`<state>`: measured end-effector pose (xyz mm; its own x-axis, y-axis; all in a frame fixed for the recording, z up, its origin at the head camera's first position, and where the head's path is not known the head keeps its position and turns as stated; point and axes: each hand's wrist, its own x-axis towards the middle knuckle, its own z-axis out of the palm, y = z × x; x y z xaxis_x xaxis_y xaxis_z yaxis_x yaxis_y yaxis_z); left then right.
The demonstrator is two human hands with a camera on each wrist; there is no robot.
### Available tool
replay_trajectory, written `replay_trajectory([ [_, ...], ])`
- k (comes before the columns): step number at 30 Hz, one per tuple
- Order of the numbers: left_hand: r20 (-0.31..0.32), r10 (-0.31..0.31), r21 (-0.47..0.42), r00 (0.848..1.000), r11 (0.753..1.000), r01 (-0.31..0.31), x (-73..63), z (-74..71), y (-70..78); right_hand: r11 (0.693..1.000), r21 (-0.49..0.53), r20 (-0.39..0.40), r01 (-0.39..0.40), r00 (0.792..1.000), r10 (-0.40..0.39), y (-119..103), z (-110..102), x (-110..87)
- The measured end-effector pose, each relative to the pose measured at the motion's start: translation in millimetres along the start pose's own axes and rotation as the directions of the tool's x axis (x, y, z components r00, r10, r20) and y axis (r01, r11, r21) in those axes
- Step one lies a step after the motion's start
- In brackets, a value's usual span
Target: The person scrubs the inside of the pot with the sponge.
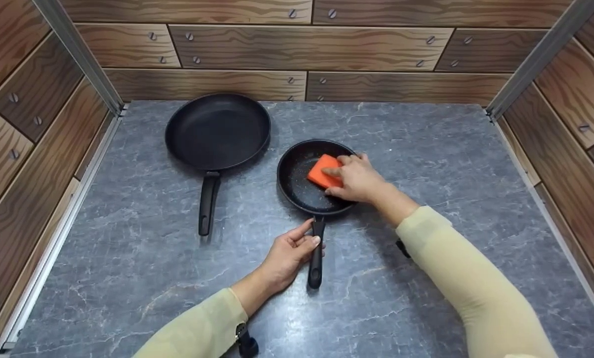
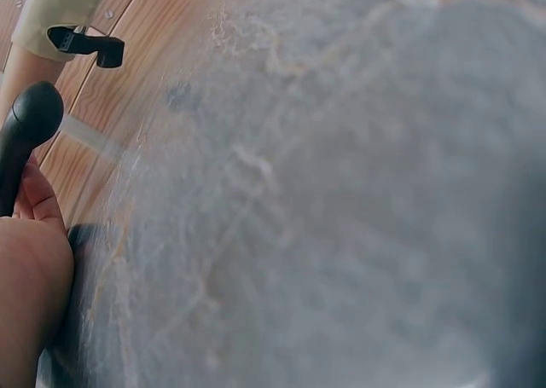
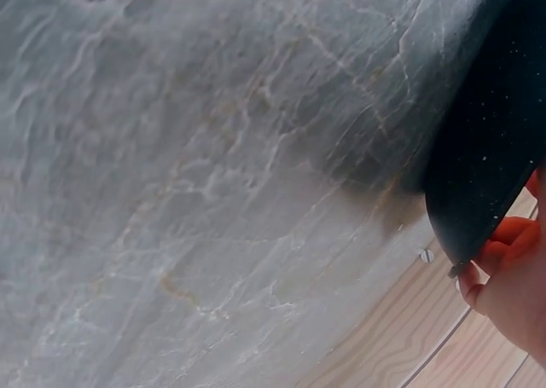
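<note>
A small black speckled frying pan (image 1: 297, 186) sits in the middle of the grey marbled table, its handle pointing toward me. My left hand (image 1: 284, 258) holds the upper part of that handle (image 1: 315, 273), thumb on top. Inside the pan, my right hand (image 1: 359, 179) grips an orange sponge (image 1: 321, 171) against the right half of the cooking surface, with the index finger lying across it. The left wrist view catches the handle's rounded end (image 2: 36, 115) above my palm. In the right wrist view, the pan's dark outer side (image 3: 490, 132) hides most of the sponge.
To the left and farther back lies a larger black frying pan (image 1: 217, 132), its handle also toward me. Wood-patterned panels (image 1: 306, 47) wall the table at the back and both sides, with metal posts at the rear corners.
</note>
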<state>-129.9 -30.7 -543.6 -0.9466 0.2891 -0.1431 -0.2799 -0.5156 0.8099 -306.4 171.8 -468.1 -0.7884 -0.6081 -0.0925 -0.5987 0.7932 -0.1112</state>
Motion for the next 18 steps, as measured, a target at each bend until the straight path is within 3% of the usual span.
replay_trajectory([
  [9,0.008,0.004,-0.003,1.0,1.0,-0.004,1.1,-0.3,-0.7,1.0,0.018,0.045,-0.001,0.999,0.001,-3.1,-2.2,-4.0],
  [18,0.003,-0.004,0.013,1.0,1.0,0.004,1.2,-1.1,-0.1,0.998,0.054,0.029,0.012,0.999,-0.013,-4.8,-0.8,-8.0],
])
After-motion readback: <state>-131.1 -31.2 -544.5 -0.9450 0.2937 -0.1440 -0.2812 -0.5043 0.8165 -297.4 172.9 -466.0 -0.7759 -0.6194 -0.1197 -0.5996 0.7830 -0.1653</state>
